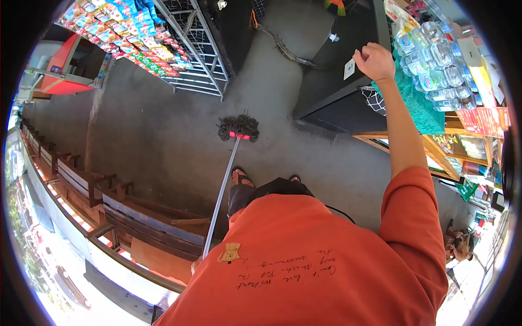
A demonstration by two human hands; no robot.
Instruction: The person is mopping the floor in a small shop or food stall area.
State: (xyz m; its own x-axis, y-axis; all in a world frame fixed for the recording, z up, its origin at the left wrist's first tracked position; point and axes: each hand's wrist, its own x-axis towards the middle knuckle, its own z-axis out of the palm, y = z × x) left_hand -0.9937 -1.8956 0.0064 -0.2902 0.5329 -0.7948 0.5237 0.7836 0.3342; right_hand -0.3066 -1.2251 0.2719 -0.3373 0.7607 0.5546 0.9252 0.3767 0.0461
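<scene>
A string mop with dark grey strands (238,124) and a pink head clamp rests on the concrete floor ahead of my feet. Its pale metal handle (221,194) slants back to my left side. There my left hand (195,265) is around the handle, mostly hidden by the orange shirt. My right hand (374,61) is raised on the other side, fingers curled in, with nothing visible in them. It appears above the edge of a black counter (332,91), close to a small white printed card (349,69). Whether it touches the counter, I cannot tell.
A metal rack (204,53) with hanging snack packets (134,36) stands ahead to the left. Wooden benches (151,220) line the left side. On the right, packs of water bottles (436,69) sit on green netting (424,108), near a wood-framed display case (440,157).
</scene>
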